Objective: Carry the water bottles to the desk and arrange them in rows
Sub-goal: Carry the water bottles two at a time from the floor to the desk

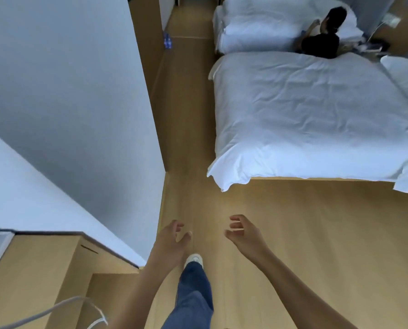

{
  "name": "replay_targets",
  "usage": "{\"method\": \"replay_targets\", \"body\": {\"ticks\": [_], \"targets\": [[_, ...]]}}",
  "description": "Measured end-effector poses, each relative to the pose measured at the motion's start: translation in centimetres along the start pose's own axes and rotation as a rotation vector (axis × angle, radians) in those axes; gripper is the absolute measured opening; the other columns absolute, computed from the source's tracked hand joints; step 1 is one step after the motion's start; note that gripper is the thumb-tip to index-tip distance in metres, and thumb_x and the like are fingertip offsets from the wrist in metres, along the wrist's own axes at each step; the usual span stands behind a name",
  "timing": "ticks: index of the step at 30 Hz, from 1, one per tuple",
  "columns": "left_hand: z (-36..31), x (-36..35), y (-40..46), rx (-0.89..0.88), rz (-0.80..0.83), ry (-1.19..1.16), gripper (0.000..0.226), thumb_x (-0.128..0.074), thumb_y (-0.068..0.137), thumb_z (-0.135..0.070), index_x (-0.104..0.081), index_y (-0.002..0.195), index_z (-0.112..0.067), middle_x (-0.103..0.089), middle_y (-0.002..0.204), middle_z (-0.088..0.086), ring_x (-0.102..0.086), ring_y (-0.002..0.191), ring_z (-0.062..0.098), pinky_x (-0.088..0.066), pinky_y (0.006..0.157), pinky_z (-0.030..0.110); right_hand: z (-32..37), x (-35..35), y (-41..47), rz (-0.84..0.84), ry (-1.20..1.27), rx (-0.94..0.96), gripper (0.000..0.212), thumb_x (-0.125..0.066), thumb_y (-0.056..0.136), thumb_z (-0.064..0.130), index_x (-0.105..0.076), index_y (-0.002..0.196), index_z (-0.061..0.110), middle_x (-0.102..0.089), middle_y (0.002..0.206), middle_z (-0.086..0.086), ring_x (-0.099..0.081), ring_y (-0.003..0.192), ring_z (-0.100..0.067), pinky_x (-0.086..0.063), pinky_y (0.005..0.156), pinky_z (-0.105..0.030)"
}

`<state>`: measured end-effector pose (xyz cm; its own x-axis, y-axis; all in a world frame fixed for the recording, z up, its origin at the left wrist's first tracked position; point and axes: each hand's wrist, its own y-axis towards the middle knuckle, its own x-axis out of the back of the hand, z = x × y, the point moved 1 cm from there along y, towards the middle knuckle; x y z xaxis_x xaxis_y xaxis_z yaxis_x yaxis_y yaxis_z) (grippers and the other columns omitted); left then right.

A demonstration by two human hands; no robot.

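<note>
My left hand (171, 241) and my right hand (243, 233) are held out in front of me above the wooden floor, both empty with fingers loosely curled. A small blue pack of what looks like water bottles (167, 41) stands on the floor far ahead, against the wooden wall panel on the left of the passage. It is too small and blurred to make out single bottles. A wooden desk or cabinet (44, 262) sits at the lower left beside me.
A white wall corner (127, 115) juts out on my left. Two beds with white duvets (316, 119) fill the right side; a person in black (321, 41) sits between them. A floor passage (186, 115) runs ahead. A white cable (55, 309) hangs at lower left.
</note>
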<state>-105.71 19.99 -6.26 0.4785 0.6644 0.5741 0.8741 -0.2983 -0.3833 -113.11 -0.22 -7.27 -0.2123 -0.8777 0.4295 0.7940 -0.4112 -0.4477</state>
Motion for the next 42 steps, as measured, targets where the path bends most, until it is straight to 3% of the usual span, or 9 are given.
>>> {"method": "replay_targets", "body": {"ticks": [6,11,15,18,22,28,32,36,42], "targets": [[-4.9,3.1,13.1,-0.062,0.093,0.101,0.034,-0.052,0.098,-0.037,-0.051,0.128,-0.021,-0.055,0.132,-0.003,-0.049,0.104,0.004,-0.039,0.082,0.018,7.6,1.7,12.0,0.006,-0.037,-0.016,0.034,-0.067,0.090,0.028,-0.057,0.122,0.025,-0.061,0.114,0.005,-0.061,0.094,-0.006,-0.044,0.063,-0.016],[-9.3,6.0,21.6,-0.166,0.093,0.354,0.039,-0.044,0.100,-0.042,-0.046,0.133,-0.023,-0.053,0.136,-0.006,-0.055,0.117,0.010,-0.037,0.086,0.017,13.7,2.6,21.1,0.044,-0.018,0.004,0.036,-0.066,0.091,0.026,-0.056,0.125,0.020,-0.061,0.117,0.001,-0.061,0.100,-0.010,-0.042,0.065,-0.016],[-12.0,7.2,28.2,-0.230,0.069,0.528,0.036,-0.039,0.101,-0.043,-0.046,0.130,-0.023,-0.057,0.128,-0.007,-0.058,0.111,0.009,-0.038,0.082,0.016,16.9,2.9,28.4,0.061,-0.010,-0.002,0.031,-0.067,0.091,0.025,-0.057,0.120,0.020,-0.063,0.116,0.000,-0.061,0.102,-0.013,-0.044,0.067,-0.015],[-13.6,7.2,33.3,-0.251,0.077,0.590,0.036,-0.037,0.102,-0.042,-0.044,0.131,-0.023,-0.055,0.130,-0.005,-0.057,0.112,0.011,-0.042,0.087,0.020,18.5,3.2,34.0,0.097,-0.027,-0.024,0.028,-0.065,0.091,0.025,-0.058,0.118,0.020,-0.065,0.114,0.002,-0.062,0.100,-0.013,-0.044,0.067,-0.016],[-16.1,7.0,42.2,-0.268,0.087,0.635,0.037,-0.036,0.102,-0.043,-0.044,0.133,-0.023,-0.054,0.133,-0.006,-0.056,0.114,0.011,-0.041,0.089,0.019,21.2,4.5,43.5,0.144,-0.045,0.000,0.024,-0.065,0.091,0.025,-0.059,0.115,0.022,-0.064,0.114,0.004,-0.061,0.100,-0.011,-0.040,0.067,-0.008],[-22.8,8.3,57.0,-0.230,0.068,0.634,0.033,-0.040,0.101,-0.041,-0.047,0.128,-0.024,-0.057,0.125,-0.007,-0.058,0.107,0.009,-0.049,0.092,0.025,28.4,9.2,59.2,0.163,-0.038,0.046,0.029,-0.066,0.093,0.025,-0.059,0.120,0.018,-0.066,0.112,0.001,-0.063,0.100,-0.013,-0.050,0.082,-0.022],[-27.7,10.2,65.7,-0.239,0.020,0.605,0.033,-0.040,0.102,-0.041,-0.048,0.129,-0.024,-0.057,0.122,-0.008,-0.058,0.105,0.007,-0.049,0.090,0.026,33.1,12.3,67.3,0.156,-0.050,0.107,0.028,-0.065,0.094,0.028,-0.059,0.120,0.019,-0.065,0.109,0.002,-0.061,0.098,-0.011,-0.045,0.075,-0.015],[-31.1,10.9,72.9,-0.230,0.034,0.551,0.035,-0.042,0.101,-0.040,-0.049,0.130,-0.022,-0.058,0.122,-0.008,-0.056,0.105,0.008,-0.047,0.085,0.023,36.3,14.3,73.8,0.174,-0.081,0.110,0.031,-0.064,0.095,0.030,-0.057,0.123,0.019,-0.063,0.112,0.004,-0.060,0.105,-0.013,-0.046,0.084,-0.019],[-34.4,12.3,85.4,-0.209,0.060,0.511,0.035,-0.041,0.100,-0.039,-0.050,0.129,-0.022,-0.056,0.123,-0.007,-0.055,0.106,0.011,-0.043,0.081,0.025,39.8,15.7,85.4,0.152,-0.123,0.100,0.022,-0.062,0.095,0.032,-0.056,0.115,0.025,-0.059,0.108,0.008,-0.059,0.098,-0.010,-0.049,0.083,-0.018]]}}
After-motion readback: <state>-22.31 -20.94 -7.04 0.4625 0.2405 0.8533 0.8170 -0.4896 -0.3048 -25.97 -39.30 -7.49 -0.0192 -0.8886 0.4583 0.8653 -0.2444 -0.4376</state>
